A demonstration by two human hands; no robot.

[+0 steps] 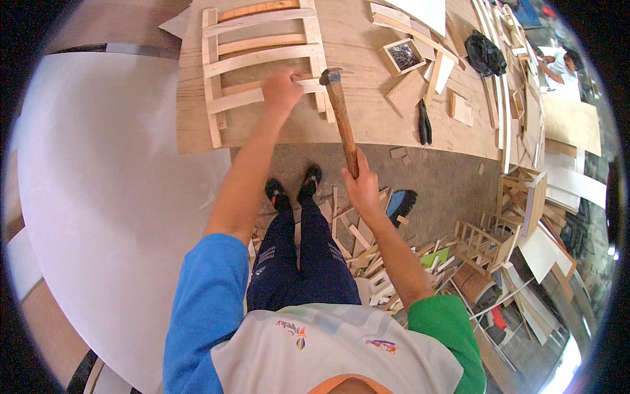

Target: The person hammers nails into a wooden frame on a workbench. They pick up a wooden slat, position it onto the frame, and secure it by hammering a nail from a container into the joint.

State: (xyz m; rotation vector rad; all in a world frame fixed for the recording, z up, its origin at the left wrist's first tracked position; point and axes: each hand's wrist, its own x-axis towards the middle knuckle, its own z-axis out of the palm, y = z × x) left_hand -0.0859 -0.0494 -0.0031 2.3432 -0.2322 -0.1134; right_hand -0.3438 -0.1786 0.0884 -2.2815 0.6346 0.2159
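My right hand (363, 187) is wrapped round the lower end of a hammer's (342, 118) wooden handle. The hammer's metal head is up beside the right rail of a slatted wooden frame (259, 58), which lies flat on the workbench. Over the nearest slat of that frame, my left hand (282, 90) is closed with its fingers pinched together, slightly blurred. Whatever is between those fingers is too small to make out. The frame has two long rails joined by several curved cross slats.
On the plywood workbench (295, 131) stand a wooden box of nails (402, 57), black-handled pliers (424, 123), a black plastic bag (485, 54) and wood offcuts. A large white panel (105, 197) fills the left. Scrap wood and a blue brush (401, 205) litter the floor. Another person (558, 69) works far right.
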